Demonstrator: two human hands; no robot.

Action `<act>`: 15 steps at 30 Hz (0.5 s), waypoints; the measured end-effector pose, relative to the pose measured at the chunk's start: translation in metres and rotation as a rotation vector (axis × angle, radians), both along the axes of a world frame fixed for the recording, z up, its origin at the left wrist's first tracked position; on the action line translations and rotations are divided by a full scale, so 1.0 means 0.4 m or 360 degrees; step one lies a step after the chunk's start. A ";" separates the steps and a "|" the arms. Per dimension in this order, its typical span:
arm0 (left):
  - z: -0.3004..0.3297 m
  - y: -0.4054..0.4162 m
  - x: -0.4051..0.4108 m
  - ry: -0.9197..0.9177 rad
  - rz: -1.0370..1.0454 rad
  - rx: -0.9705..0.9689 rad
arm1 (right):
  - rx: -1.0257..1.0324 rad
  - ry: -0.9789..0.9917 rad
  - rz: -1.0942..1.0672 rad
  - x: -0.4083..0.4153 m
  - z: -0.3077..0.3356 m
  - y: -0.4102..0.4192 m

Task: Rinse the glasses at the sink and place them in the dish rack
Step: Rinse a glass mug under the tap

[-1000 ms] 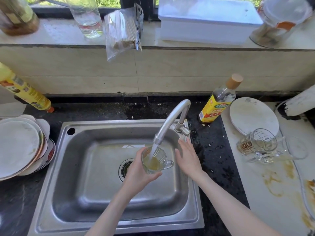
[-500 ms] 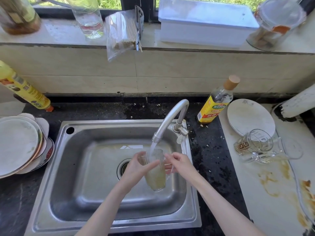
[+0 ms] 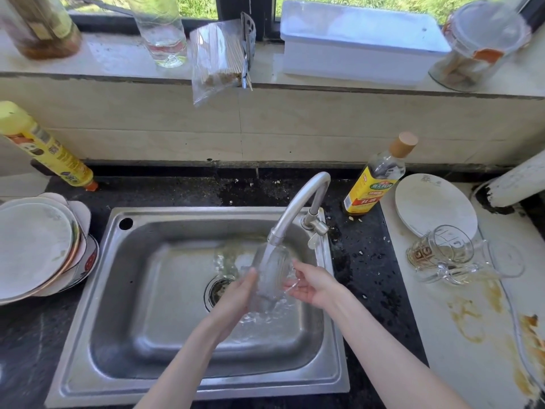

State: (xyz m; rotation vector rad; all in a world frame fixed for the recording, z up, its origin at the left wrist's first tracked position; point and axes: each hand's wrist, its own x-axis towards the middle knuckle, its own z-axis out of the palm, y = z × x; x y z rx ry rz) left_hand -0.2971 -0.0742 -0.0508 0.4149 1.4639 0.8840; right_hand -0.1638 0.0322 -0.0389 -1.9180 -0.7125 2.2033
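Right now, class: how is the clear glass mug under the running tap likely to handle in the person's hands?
The clear glass mug is probably slippery: water from the curved steel tap runs over it and both hands, left hand and right hand. Being thin glass above a steel sink, it would likely chip if dropped. Tilted and draining, it looks fairly light.

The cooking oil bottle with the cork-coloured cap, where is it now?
In the head view, the cooking oil bottle stands right of the faucet, behind the sink, left of the white plate.

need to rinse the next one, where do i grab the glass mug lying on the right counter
Take the glass mug by its handle, which seems to jut toward you along its lower side. It lies tipped over, mouth rightward, so come from the front-left, clear of the plate behind.
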 end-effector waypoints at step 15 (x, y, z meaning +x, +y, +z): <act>0.043 0.048 0.000 0.0647 0.0233 0.0070 | 0.0348 0.0299 0.0260 -0.023 0.047 -0.072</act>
